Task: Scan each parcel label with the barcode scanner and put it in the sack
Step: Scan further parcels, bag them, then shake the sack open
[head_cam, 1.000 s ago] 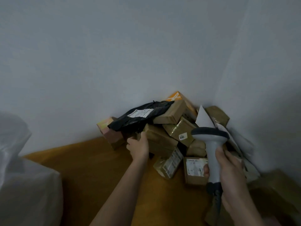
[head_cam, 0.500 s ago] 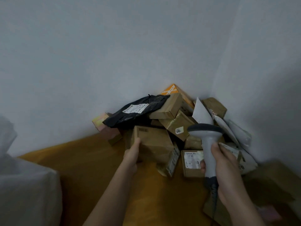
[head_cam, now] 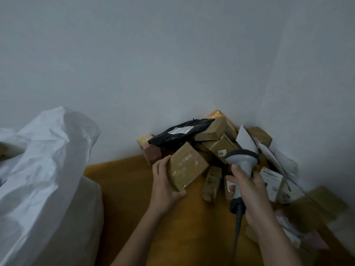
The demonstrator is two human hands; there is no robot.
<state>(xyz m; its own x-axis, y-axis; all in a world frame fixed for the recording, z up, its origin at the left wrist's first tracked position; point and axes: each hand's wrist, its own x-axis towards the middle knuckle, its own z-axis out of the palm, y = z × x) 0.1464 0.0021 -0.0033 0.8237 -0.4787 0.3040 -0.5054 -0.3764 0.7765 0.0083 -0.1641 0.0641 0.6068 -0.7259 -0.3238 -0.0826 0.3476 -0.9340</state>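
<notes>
My left hand (head_cam: 165,186) grips a brown cardboard parcel (head_cam: 187,166) wrapped in clear tape, lifted and tilted off the pile; no label shows on its facing side. My right hand (head_cam: 249,191) holds the grey barcode scanner (head_cam: 242,160) by its handle, with the head up and just right of the parcel. Its dark cable (head_cam: 237,225) hangs down past my wrist. A big white sack (head_cam: 44,169) stands at the left.
A heap of parcels fills the wall corner: a black poly bag (head_cam: 182,134) with a white label on top, several brown boxes (head_cam: 221,144), white envelopes (head_cam: 276,160) and a labelled box (head_cam: 270,181). More parcels (head_cam: 317,208) lie at the right on the orange floor (head_cam: 124,185).
My left hand has pulled the brown parcel out of the pile and lifted it toward me. The view swung left, bringing the white sack into sight. The scanner stays in my right hand.
</notes>
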